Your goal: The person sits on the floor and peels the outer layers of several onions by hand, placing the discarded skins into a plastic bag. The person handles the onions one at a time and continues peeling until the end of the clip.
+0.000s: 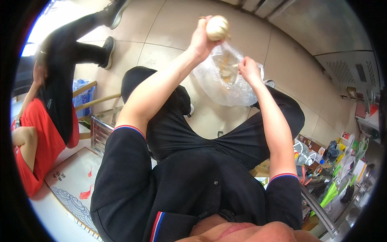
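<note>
My left hand [203,44] is raised at the top of the view, its fingers wrapped around a pale, round vegetable that looks like a peeled onion [217,28]. Lower and to the right, my right hand [250,70] has its fingers closed at the mouth of a translucent plastic bag [222,92]. A small pale piece [235,65] sticks out from those fingertips, too small to identify. Brownish scraps like onion skins [225,68] lie inside the bag, which hangs between my knees above the floor. Whether my right hand also grips the bag's rim is unclear.
A seated person in a red top [45,136] is at the left, with legs extended along the floor. A metal-framed chair [102,133] and a white table with a fish picture [75,187] are beside me. Bottles and bags [326,163] crowd the right, near a metal cabinet [341,63].
</note>
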Demonstrator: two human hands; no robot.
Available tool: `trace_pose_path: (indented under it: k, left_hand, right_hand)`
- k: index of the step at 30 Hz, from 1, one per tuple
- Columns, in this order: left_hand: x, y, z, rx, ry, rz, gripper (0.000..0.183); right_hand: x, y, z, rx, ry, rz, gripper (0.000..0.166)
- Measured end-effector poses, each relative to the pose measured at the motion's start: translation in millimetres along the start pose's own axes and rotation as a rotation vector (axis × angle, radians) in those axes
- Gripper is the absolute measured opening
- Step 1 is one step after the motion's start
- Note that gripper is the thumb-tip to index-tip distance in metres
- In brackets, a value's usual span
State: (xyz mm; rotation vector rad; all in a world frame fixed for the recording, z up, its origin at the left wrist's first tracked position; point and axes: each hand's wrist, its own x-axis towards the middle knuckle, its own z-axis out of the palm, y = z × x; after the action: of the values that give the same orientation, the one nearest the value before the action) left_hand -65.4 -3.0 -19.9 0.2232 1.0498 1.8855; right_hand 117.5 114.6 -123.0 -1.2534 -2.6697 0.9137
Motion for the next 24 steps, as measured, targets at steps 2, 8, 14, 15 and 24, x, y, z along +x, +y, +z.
trace_pose_path:
  k: [2, 8, 14, 15, 24]
  left_hand:
    - [6.9, 14.0, -9.1, -0.074, -0.094, -0.031, 0.042]
    - [3.9, 1.3, -10.6, 0.22, 0.023, 0.084, 0.04]
    - [15.6, -23.4, -17.5, 0.675, 0.12, 0.101, 0.049]
    - [13.8, -26.4, -17.3, 0.715, 0.09, 0.121, 0.05]
    - [8.0, -36.1, -11.9, 1.096, 0.019, 0.265, 0.055]
  right_hand:
    - [-0.5, 10.3, 9.0, 0.018, -0.004, -0.018, 0.02]
    - [-6.9, -12.2, -5.6, 0.044, -0.041, -0.01, 0.021]
    - [-14.2, -40.6, -34.2, 0.154, 0.139, -0.158, 0.018]
    - [-17.5, -49.5, -43.7, 0.197, 0.191, -0.172, 0.018]
    - [-27.0, -71.3, -63.4, 0.124, 0.3, -0.436, 0.013]
